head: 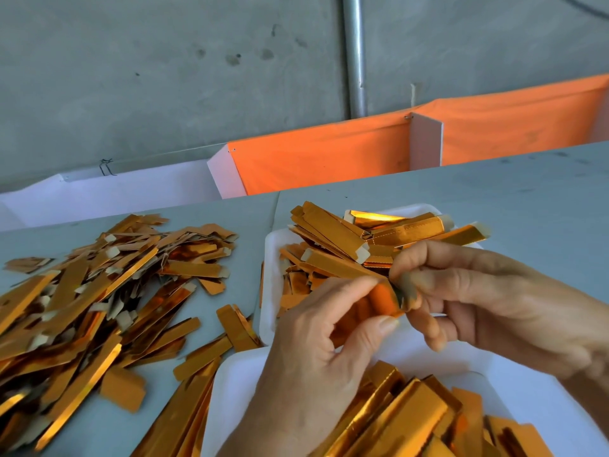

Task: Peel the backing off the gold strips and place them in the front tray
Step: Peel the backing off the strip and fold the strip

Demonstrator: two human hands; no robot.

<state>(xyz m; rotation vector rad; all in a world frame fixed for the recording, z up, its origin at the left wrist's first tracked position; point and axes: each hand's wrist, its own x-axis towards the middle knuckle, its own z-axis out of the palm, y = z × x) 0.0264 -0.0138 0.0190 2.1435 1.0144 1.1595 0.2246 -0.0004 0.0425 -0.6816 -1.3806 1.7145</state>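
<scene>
Gold strip (382, 300) half-hidden between both hands.

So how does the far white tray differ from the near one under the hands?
The far tray holds flat gold strips with pale tabs at their ends, lying crisscross; the near tray holds strips that look folded lengthwise, mostly lying one way. The far tray is seen almost whole; the near tray runs off the bottom edge and is partly covered by the left hand. Both are white and hold gold strips.
</scene>
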